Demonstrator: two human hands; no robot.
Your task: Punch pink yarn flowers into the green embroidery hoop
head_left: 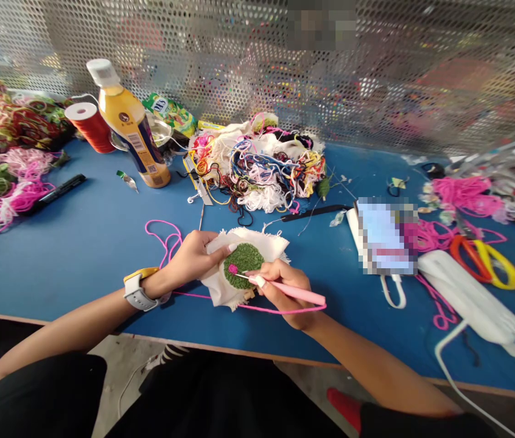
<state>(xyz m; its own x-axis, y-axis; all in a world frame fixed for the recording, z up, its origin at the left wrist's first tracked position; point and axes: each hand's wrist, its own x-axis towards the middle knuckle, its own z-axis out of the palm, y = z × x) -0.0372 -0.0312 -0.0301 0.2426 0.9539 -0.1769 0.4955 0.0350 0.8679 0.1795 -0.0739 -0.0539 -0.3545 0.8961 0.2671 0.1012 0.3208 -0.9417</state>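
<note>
My left hand [200, 254] grips the upper left of a white fabric piece [270, 242], its thumb on top near a round green yarn patch [247, 255]. A small pink tuft [232, 269] sits in the patch's lower left. Between the fingers of my right hand [287, 286] is a pink-handled punch needle [301, 293], its thin metal tip over the patch close to the tuft. Pink yarn [280, 312] loops from the handle's rear end and runs back left under the fabric. More of this yarn lies in loops beyond my left wrist.
Behind the fabric lies a tangled yarn heap [276, 170]. A drink bottle [132, 128] and red thread spool [89, 128] stand back left. Right are a phone [385, 237], scissors [497, 264] and a white power bank [472, 298] with a cable. A perforated metal panel [248, 61] closes the back.
</note>
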